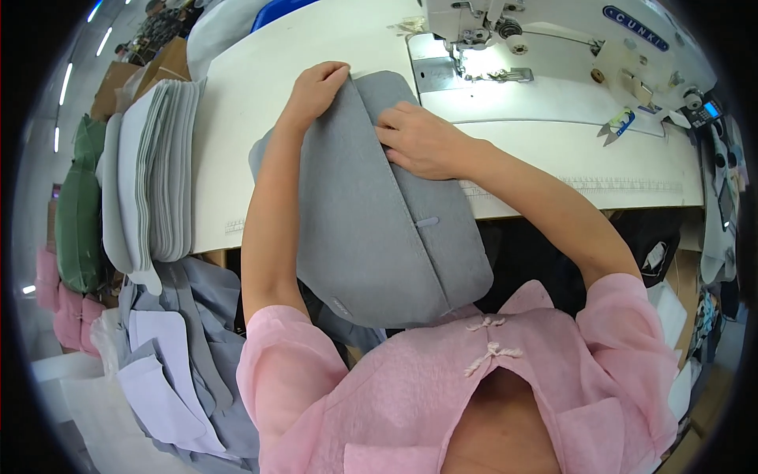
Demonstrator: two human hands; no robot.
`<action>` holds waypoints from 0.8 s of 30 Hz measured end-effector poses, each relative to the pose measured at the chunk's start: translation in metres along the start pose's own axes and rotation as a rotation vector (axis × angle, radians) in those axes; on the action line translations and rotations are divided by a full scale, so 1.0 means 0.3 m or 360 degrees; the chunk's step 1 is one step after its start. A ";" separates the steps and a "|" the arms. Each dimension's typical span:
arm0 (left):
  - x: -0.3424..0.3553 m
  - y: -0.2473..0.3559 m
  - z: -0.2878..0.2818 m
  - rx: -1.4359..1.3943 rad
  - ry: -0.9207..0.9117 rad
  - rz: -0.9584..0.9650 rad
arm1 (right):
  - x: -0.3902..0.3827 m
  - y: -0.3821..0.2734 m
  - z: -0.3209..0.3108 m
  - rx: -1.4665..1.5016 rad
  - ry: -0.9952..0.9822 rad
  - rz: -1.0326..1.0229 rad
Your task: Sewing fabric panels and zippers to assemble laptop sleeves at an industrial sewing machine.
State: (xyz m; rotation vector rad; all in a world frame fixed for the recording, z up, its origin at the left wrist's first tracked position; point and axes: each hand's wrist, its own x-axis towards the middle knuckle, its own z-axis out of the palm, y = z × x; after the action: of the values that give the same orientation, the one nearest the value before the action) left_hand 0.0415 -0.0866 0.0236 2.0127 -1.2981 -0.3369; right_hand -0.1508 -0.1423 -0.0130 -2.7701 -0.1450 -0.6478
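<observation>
Lay across the near edge of the white sewing table [316, 47], half hanging toward the lap: a grey padded fabric piece [371, 237], soft and matte, rounded at its corners, with a raised seam ridge down the middle and a small grey loop tab [426, 222] on it. Left hand [316, 88] curled over the piece's far corner, fingers closed on the fabric edge. Right hand [422, 142] pressed flat on the seam fold, fingers bent and pinching it lightly, though hard to tell how firmly. Stood just beyond the far edge, well lit: a white sewing machine [553, 39] with its metal needle plate [434, 75]. Stacked on edge at the table's left end: a pile of grey cut panels [162, 158], thin and curved. Left bare between pile and piece: a strip of tabletop. Rested at right: small thread snips [616, 126]
</observation>
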 end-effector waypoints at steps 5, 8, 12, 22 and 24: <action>-0.001 -0.054 -0.022 -0.0281 -0.0189 -0.0142 | 0.049 0.018 0.037 -0.0156 0.0029 0.0095; -0.016 -0.071 -0.038 -0.0511 -0.0244 -0.0060 | 0.066 0.021 0.054 -0.0154 0.0043 0.0195; -0.044 -0.062 -0.046 -0.0508 -0.0196 -0.0042 | 0.078 0.030 0.079 -0.0202 0.0102 0.0199; -0.061 -0.054 -0.043 -0.0245 -0.0039 -0.0229 | 0.126 -0.004 0.058 -0.0295 -0.0197 0.0483; -0.057 -0.049 -0.039 -0.0249 -0.0034 -0.0252 | 0.130 -0.002 0.055 -0.0301 -0.0250 0.0526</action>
State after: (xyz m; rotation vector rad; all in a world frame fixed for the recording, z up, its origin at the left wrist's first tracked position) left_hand 0.0503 -0.0631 0.0193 1.9873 -1.0921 -0.5190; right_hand -0.1093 -0.1356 -0.0096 -2.9249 0.3529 -0.3759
